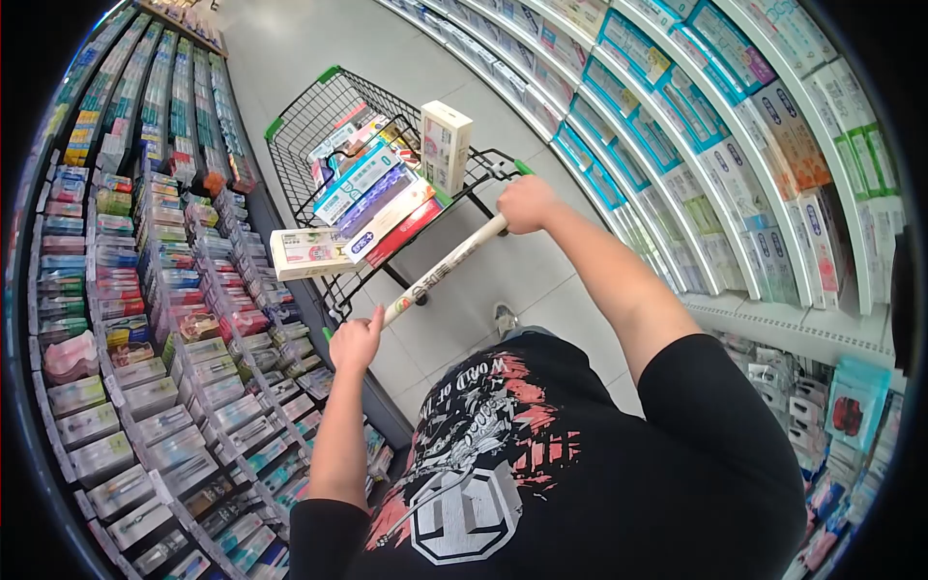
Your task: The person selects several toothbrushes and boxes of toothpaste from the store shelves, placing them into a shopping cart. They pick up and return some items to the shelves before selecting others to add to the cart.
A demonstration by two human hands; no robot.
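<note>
Both hands are on the pale handlebar (449, 263) of a black wire shopping cart (333, 89) with green corners. My left hand (355, 340) is closed around the bar's left end, thumb pointing up along it. At the other end my right hand (527, 203) wraps the bar from above. Several boxes lie in the cart: a blue-and-white box (358, 184), a purple box (385, 196) and a red-and-white box (401, 232). A cream box (445, 145) stands upright at the right, while another cream box (307, 253) rests at the near left.
Close on the left runs a shelf (184, 338) packed with toothbrush-like blister packs. White shelves (667, 106) with boxed goods curve along the right. Hanging packs (858, 406) are at the lower right. A tiled aisle floor (280, 29) stretches ahead of the cart.
</note>
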